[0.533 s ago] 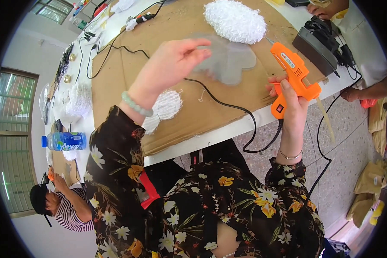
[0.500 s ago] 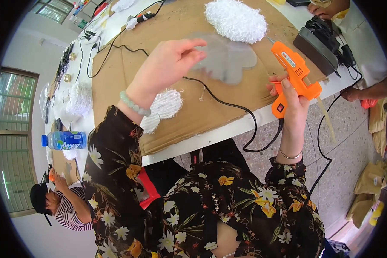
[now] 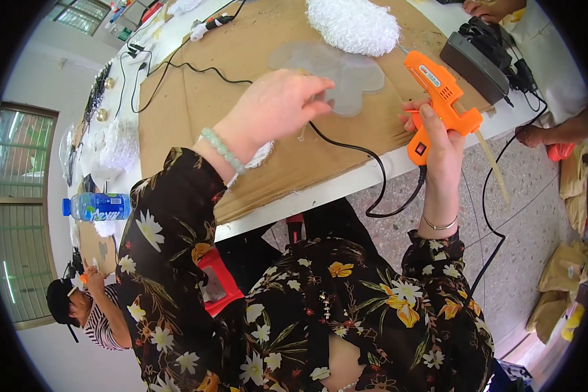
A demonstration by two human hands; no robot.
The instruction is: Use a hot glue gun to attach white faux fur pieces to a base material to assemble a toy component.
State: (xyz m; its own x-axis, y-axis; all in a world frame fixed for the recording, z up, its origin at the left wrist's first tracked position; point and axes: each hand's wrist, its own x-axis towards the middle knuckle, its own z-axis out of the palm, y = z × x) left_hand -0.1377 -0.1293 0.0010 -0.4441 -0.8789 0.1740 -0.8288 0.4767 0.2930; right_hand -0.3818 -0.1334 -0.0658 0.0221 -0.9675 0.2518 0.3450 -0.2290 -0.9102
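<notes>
My right hand point(image 3: 443, 140) is wrapped round the handle of an orange hot glue gun point(image 3: 445, 91), fingers by its trigger. A glue stick point(image 3: 493, 166) pokes out of its back end, and its nozzle points toward a fluffy white oval piece point(image 3: 356, 27). My left hand point(image 3: 274, 108) hovers over the cardboard with thumb and fingers apart, nothing seen between them. Just beyond its fingertips lies a translucent grey cloud-shaped sheet point(image 3: 356, 81). A white stringy piece point(image 3: 261, 155) is mostly hidden under my left wrist.
Brown cardboard point(image 3: 189, 137) covers the white table. Black cords cross it, and another glue gun point(image 3: 206, 27) lies at the far left. A black power adapter point(image 3: 473, 65) stands at right, near another person's hands point(image 3: 532, 135). A water bottle point(image 3: 98, 206) and a co-worker point(image 3: 98, 307) are at left.
My left hand has moved right and nearer to me, now covering most of the white stringy piece. The glue gun has stayed in my right hand, shifting only slightly.
</notes>
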